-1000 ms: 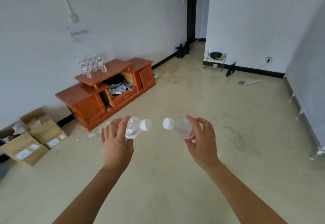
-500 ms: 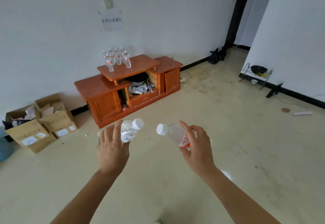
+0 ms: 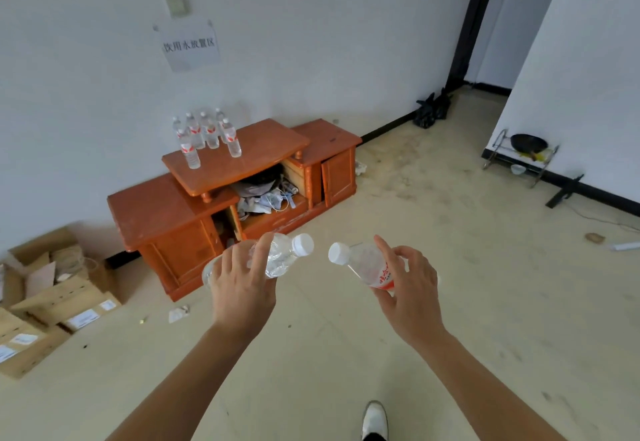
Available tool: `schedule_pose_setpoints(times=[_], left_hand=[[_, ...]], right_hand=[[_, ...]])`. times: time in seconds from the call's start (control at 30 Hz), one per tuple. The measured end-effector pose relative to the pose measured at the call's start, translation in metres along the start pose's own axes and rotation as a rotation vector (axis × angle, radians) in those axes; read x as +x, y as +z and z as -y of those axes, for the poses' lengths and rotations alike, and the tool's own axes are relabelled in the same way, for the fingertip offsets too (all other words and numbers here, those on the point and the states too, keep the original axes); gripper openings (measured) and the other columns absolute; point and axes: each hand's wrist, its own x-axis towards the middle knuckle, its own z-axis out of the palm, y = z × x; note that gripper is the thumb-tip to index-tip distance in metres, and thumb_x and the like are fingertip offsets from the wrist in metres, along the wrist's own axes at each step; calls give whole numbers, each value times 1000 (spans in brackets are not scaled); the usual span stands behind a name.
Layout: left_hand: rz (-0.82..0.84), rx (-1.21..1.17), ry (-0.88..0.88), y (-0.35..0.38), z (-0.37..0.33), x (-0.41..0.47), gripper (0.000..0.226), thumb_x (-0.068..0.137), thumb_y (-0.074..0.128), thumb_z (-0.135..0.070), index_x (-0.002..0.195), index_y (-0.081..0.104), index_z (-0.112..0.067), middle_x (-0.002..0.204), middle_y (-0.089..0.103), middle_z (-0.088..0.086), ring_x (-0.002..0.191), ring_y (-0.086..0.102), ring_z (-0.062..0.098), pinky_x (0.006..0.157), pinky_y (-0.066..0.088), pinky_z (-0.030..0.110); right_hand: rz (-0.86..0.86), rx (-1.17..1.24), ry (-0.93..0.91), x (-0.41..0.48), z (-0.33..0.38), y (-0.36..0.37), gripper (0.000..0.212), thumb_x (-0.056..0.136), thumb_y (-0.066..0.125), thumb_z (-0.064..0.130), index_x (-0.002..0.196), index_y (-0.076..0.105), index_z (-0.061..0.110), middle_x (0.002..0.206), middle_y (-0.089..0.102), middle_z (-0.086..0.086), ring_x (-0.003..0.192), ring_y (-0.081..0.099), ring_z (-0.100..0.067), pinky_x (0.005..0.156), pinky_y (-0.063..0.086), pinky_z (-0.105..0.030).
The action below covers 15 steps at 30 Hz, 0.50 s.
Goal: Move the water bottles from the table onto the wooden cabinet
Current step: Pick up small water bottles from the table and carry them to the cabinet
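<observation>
Bottles in hand: you carried 2 water bottles, both tipped so their white caps pointed inward at each other, close but not touching.
Left hand: your left hand (image 3: 242,288) was wrapped over the top of the left bottle (image 3: 280,257), fingers curled around its clear, crumpled body; the cap stuck out to the right past your fingers.
Right hand: your right hand (image 3: 410,288) pinched the right bottle (image 3: 363,265) between thumb and fingers at its red-and-white label, with the cap end sticking out to the left.
Cabinet: the wooden cabinet (image 3: 149,205) stood against the white wall ahead and to your left, well apart from both hands. Its right door hung partly open and the middle compartment held a heap of clutter.
Bottles on the cabinet: a cluster of bottles (image 3: 207,135) stood upright on the left rear part of the raised centre shelf; you could count about 7, though the back ones overlapped.
Wall: a paper sign (image 3: 187,44) with printed characters was fixed above the cabinet.
Floor: cardboard boxes (image 3: 52,302) lay open at the far left, beside the cabinet. A black bag (image 3: 431,109) sat by the doorway, and a wire rack (image 3: 519,158) holding a dark pan stood at the right wall.
Foot: 1 white shoe (image 3: 375,420) showed at the bottom edge.
</observation>
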Motion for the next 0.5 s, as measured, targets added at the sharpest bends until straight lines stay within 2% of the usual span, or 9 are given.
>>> schedule_pose_setpoints(times=[0.13,0.27,0.5], left_hand=[[51,37,-5,72,9,91,69,70,81,-9,132,51,-17,110,59,12,96,58,35,77,50,52],[117,68,-17,135,17,191,77,65,81,-5,134,47,-17,108,59,12,97,58,36,78,52,52],[45,129,-106,199,56,334,80,60,81,0,132,50,-17,112,57,11,98,53,33,77,49,52]], right_hand=[[-30,22,18,89,-56,59,99,73,85,14,154,32,35,122,44,2,115,51,-25,97,44,-47],[-17,52,47,189,-103,106,98,71,85,10,151,35,36,122,49,-4,113,53,-29,97,47,-51],[21,63,9,373,-134,170,90,70,84,9,144,42,37,121,49,-2,113,52,-28,97,45,-49]])
